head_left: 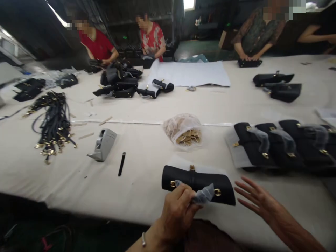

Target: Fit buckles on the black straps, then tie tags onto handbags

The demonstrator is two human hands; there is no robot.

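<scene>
A black handbag point(178, 174) with gold hardware lies at the near edge of the table, pale wrapping sheet showing behind it. My left hand point(181, 203) is closed around the bag's handle point(206, 194), which is wrapped in clear plastic. Just off the bag's right end, my right hand point(258, 197) is open with fingers spread, holding nothing. To the right stands a row of similar black handbags point(244, 140) with plastic-wrapped handles.
A mesh bag of brown tags point(187, 134) sits mid-table. Leftward are a grey tape dispenser point(105, 145), a black strip point(122, 163) and a heap of black straps with gold clasps point(54, 122). Several people work across the table, near more black bags point(123, 84) and a white sheet point(191, 73).
</scene>
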